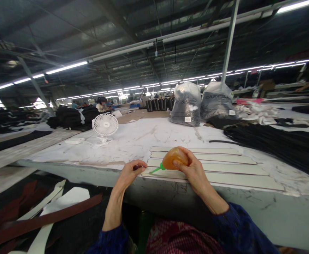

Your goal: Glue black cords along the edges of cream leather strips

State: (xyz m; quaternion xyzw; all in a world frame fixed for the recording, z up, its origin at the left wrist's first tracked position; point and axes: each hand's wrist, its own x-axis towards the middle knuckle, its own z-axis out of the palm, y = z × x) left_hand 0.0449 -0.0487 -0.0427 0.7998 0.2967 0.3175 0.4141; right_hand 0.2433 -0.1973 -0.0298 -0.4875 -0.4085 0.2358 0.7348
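Note:
My right hand [194, 169] is wrapped round a squeeze bottle [173, 158] of amber liquid, held tilted. Its green nozzle [157, 169] points down and left, the tip at the left part of the nearest pale strip [244, 180]. Several such long strips with dark edges lie side by side on the white-covered table [133, 135], partly hidden by my right hand and the bottle. By the left ends of the strips is my left hand [129, 173], fingers curved with a gap between thumb and forefinger, holding nothing visible. I cannot tell whether its fingertips touch a strip.
A small white fan [105, 125] stands back left on the table. Two stuffed plastic bags [186, 106] sit at the back, with bundled black strips [276, 144] to the right. Brown and pale scraps [72, 211] lie low on the left. People work far off.

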